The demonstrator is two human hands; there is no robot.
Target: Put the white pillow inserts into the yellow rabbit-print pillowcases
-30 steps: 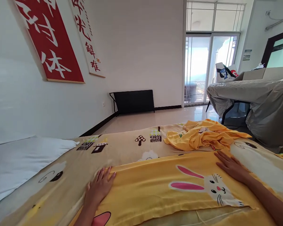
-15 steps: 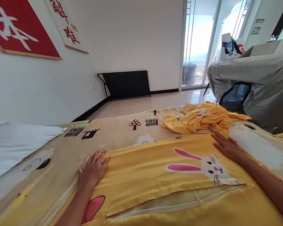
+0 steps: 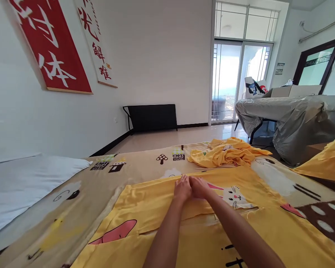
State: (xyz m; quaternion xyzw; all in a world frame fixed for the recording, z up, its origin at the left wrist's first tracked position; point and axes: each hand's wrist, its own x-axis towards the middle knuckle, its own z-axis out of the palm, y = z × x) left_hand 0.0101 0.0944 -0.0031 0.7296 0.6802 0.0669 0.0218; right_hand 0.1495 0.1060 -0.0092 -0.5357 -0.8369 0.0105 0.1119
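A yellow fabric cover (image 3: 156, 204) printed with a white rabbit lies spread over the bed, with a long slit across its middle. My left hand (image 3: 183, 187) rests at the cover's far edge, its fingers curled on the fabric. Right beside it, touching, my right hand (image 3: 199, 187) is closed on the same edge, next to the rabbit's ears. Both forearms reach forward over the slit and hide part of it. What the fingertips pinch is partly hidden.
A crumpled yellow cloth (image 3: 226, 153) lies beyond the cover on the patterned beige blanket (image 3: 139, 167). A white pillow (image 3: 36, 182) is at the left. More yellow fabric (image 3: 326, 160) rises at the right edge. Behind stands a table under grey plastic (image 3: 293, 111).
My hands were apart, lying flat at the cover's left and right sides; now they meet at the middle of its far edge. The view has tilted up.
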